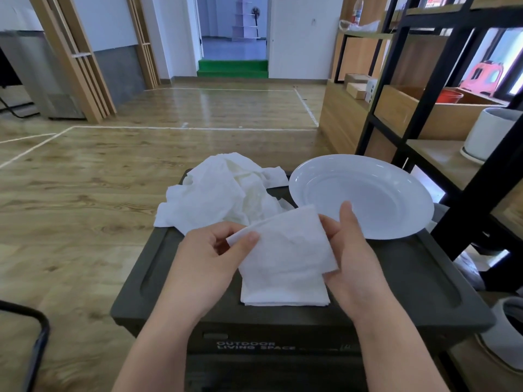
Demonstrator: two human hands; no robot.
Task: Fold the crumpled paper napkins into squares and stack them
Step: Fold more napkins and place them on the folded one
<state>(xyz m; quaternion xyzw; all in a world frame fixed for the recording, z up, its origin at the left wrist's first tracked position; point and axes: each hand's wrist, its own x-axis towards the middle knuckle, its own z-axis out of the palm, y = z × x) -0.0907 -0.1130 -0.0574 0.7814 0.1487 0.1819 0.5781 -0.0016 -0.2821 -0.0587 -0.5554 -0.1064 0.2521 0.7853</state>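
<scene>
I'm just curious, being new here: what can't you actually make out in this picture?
- Head view: how many napkins are in the stack; the held napkin covers it.
- How many napkins are in the crumpled pile; they overlap.
- Small print on the box: blurred.

- You get bright, even daylight, strongest from the windows point(506, 66) at two o'clock.
- Glare streaks the wooden floor point(215, 106) at twelve o'clock.
- Your wide lens bends edges; corners blur.

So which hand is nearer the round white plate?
Right. The right hand pinches the folded white paper napkin with its fingertips just below the round white plate; the left hand pinches the napkin's opposite edge, farther away.
</scene>
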